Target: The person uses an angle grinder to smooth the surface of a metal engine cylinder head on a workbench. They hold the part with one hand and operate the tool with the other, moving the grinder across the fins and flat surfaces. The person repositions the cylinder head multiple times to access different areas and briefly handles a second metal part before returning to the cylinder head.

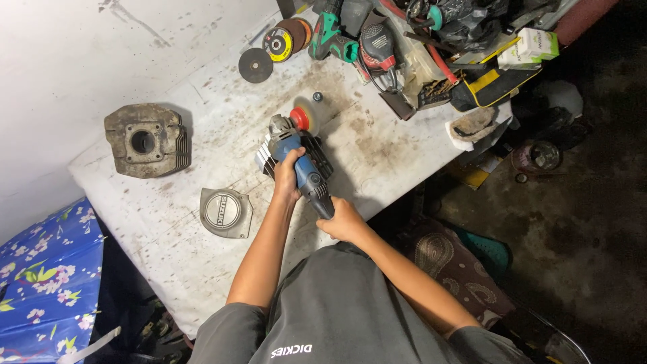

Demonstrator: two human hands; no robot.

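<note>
left hand (288, 176) wrapped round grinder (300, 162) body | right hand (342, 220) clasps its rear

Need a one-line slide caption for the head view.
Both hands, left hand and right hand, hold a blue angle grinder over a finned engine part.

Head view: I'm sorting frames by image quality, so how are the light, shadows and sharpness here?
Head view: the white table is brightly and evenly lit, with soft shadows beside the grey engine cylinder; the floor at right sinks into darkness; the left hand and right hand on the blue angle grinder look sharp, without obvious motion blur; wide-angle stretching shows at the edges.
</note>
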